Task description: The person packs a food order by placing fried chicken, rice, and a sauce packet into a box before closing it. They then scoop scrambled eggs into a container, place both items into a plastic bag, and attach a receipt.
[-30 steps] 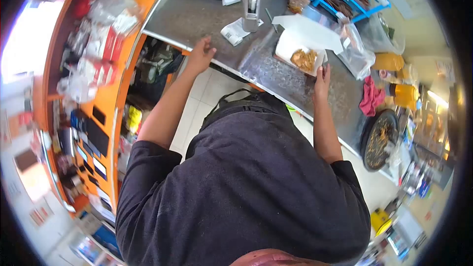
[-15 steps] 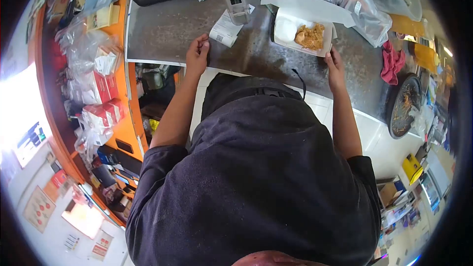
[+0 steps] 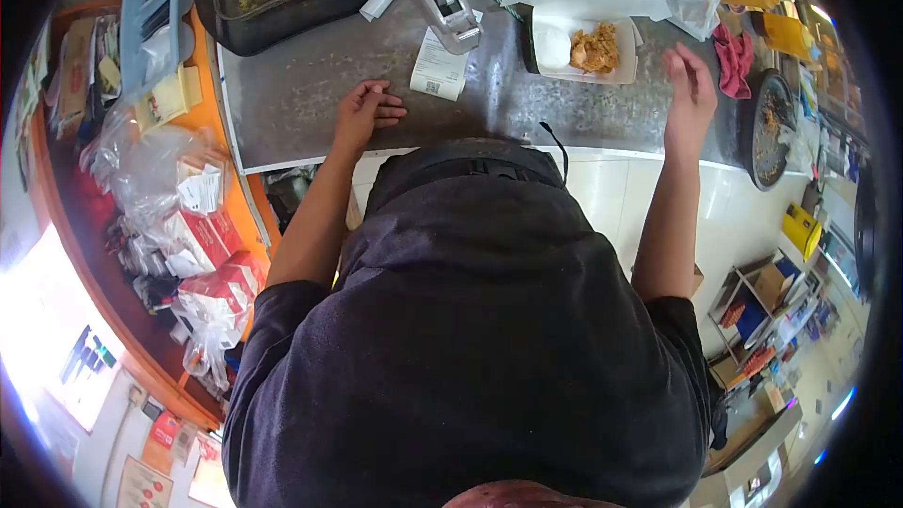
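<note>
The left hand lies on the desk, its grip loosely curled and empty, near a receipt. The right hand hovers with its grip released and fingers spread, between the open food box and a red cloth.

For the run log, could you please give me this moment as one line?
left hand: resting on counter | right hand: open, beside food box
</note>
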Demonstrator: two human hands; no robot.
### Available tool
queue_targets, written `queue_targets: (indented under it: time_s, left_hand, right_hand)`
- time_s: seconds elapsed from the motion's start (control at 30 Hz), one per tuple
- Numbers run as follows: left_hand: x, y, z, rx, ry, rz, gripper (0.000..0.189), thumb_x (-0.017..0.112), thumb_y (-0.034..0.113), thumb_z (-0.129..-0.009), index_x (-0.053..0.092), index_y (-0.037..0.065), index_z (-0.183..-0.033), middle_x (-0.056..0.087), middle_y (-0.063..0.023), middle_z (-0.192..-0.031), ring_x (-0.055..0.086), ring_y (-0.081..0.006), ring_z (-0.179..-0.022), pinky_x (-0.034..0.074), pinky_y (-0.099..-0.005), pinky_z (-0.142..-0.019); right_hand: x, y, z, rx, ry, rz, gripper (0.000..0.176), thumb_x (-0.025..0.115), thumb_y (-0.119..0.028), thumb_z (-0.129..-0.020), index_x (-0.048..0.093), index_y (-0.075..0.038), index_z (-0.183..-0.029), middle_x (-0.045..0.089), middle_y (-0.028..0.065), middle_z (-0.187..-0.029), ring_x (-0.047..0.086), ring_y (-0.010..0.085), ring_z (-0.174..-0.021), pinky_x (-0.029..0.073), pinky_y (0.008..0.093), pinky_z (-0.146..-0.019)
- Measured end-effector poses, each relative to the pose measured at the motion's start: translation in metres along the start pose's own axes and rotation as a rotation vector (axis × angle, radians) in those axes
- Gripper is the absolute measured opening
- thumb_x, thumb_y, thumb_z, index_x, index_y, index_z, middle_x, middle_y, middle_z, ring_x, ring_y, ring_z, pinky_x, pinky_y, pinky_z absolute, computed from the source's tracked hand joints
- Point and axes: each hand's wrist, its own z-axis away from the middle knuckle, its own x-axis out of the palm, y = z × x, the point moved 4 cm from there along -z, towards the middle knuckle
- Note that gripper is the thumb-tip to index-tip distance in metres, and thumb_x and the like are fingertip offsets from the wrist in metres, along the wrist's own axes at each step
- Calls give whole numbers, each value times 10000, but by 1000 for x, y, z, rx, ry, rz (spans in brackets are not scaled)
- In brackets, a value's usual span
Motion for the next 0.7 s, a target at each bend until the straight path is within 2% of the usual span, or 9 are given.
queue_targets:
  time_s: [0.2, 0.27, 0.33, 0.5, 0.53, 0.6, 0.63, 0.67, 0.7]
  left_hand:
    - [-3, 0, -4, 20, -66, -45, 272, 485, 239, -1049, 550, 23, -1201, 687, -167, -1010, 728, -258, -861, 587, -324, -714]
    - [-3, -4, -9, 34, -90, -37, 280, 483, 247, -1051, 548, 20, -1201, 687, -170, -1007, 729, -262, -856, 588, -326, -709]
    - [-8, -14, -10, 41, -103, -34, 288, 481, 257, -1053, 547, 18, -1201, 686, -172, -1005, 730, -265, -849, 590, -328, -701]
    - [-9, -17, -11, 78, -61, -45, 288, 491, 269, -1052, 548, 22, -1190, 688, -164, -975, 731, -263, -822, 593, -329, -665]
    - [-10, -18, -12, 82, -46, -43, 282, 495, 266, -1051, 549, 23, -1185, 689, -160, -962, 731, -259, -817, 592, -328, -654]
    - [-6, -13, -8, 38, -23, -14, 267, 506, 253, -1046, 552, 23, -1172, 690, -150, -936, 730, -247, -796, 588, -320, -629]
    - [-4, -10, -9, 64, -27, -5, 264, 509, 252, -1045, 554, 22, -1167, 691, -148, -930, 728, -243, -785, 587, -317, -625]
    - [-5, -11, -7, 77, -30, 0, 261, 511, 250, -1043, 556, 22, -1163, 691, -145, -924, 727, -238, -773, 585, -315, -622]
    - [-4, -11, -7, 88, -29, 4, 258, 513, 248, -1042, 558, 22, -1158, 692, -143, -918, 725, -234, -762, 583, -312, -619]
  right_hand:
    - [74, -66, -35, -233, -250, 204, 233, 695, -171, -932, 695, -32, -1120, 727, 62, -1035, 673, 120, -932, 508, 263, -862]
    - [101, -66, -59, -279, -356, 390, 221, 708, -190, -913, 706, -61, -1092, 732, 59, -1021, 687, 134, -918, 522, 283, -850]
    - [130, -76, -76, -311, -401, 419, 213, 706, -192, -903, 699, -49, -1061, 727, 88, -991, 700, 190, -908, 532, 308, -841]
    - [179, -153, -110, -750, -293, 297, 154, 707, -136, -871, 697, -37, -989, 704, 106, -925, 684, 273, -853, 530, 343, -772]
    - [179, -177, -115, -794, -251, 296, 151, 718, -141, -885, 711, -46, -1002, 704, 86, -917, 677, 199, -822, 526, 295, -767]
    - [172, -230, -128, -1021, -109, 306, 134, 722, -148, -880, 713, -59, -979, 699, 85, -925, 665, 213, -822, 518, 296, -753]
    - [170, -256, -131, -1076, -50, 343, 124, 724, -150, -878, 715, -62, -965, 696, 89, -925, 661, 221, -824, 516, 300, -745]
    - [169, -268, -149, -1089, -39, 393, 138, 717, -152, -888, 695, -58, -987, 694, 44, -951, 650, 176, -861, 500, 291, -769]
    - [174, -281, -175, -989, -126, 498, 274, 725, -192, -866, 657, -69, -1101, 678, 117, -1038, 648, 225, -946, 497, 332, -834]
